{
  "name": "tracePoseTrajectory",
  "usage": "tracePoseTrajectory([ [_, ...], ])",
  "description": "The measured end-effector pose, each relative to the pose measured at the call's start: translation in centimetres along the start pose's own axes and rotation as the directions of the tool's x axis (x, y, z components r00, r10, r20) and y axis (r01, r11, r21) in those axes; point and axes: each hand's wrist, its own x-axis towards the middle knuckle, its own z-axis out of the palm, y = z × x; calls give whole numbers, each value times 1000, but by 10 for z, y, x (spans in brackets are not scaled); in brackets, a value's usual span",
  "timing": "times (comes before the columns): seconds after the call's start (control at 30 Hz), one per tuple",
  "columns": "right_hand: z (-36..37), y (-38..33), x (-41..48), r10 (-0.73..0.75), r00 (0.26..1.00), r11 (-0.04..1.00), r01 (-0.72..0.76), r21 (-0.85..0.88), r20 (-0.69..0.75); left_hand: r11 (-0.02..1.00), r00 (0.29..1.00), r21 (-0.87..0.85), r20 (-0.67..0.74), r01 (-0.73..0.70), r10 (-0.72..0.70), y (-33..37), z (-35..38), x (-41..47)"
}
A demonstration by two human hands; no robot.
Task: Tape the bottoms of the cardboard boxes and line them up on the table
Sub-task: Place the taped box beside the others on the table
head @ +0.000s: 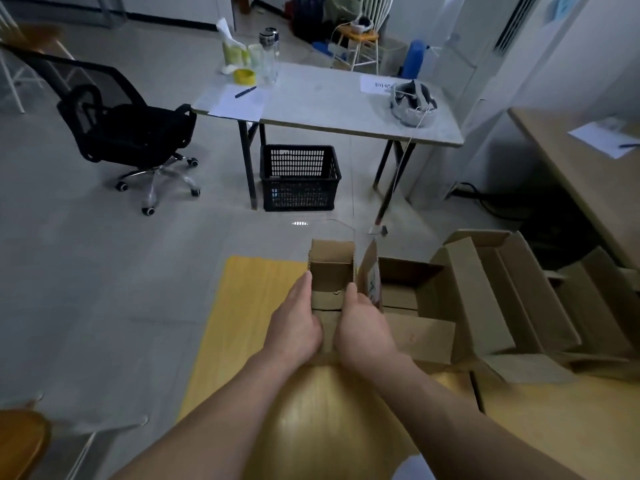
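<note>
Small box (331, 268) was held upright and open-topped between both hands, low over the far end of the yellow table (256, 306). Whether it rested on the table could not be told. Left hand (298, 325) clasped its left wall and right hand (365, 329) its right wall, thumbs laid along the upper edges and fingers hidden behind the cardboard. Both were grasping, neither slack. A printed flap stood up on the box's right side. No tape was seen on it from this angle, and the bottom was out of sight. Judged step: squaring up or setting down this box, either before taping or while placing it in line. Next move likely calls for turning it bottom-up with the flaps pressed flat, or sliding it against its neighbours. Just right of the box, nearly touching, sat other open boxes (485, 289), crowding that side. Left of the box was bare tabletop with the table edge near, and the far edge lay just beyond, so little room forward. Well beyond the box, across open floor, a grey table (329, 102) carried a yellow tape roll (244, 76), out of reach from here. A black crate (299, 178) stood beneath it.
</note>
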Motion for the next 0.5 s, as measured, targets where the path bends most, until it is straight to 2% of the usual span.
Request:
tracePoseTrajectory([
  [0.33,-10,1,6,16,1000,1000,-16,-26,-11,999,998,1,49,-43,42,13,-1,7],
  [0.5,-20,5,-4,-44,999,998,43,-56,-15,989,995,104,17,-101,100,17,-6,6],
])
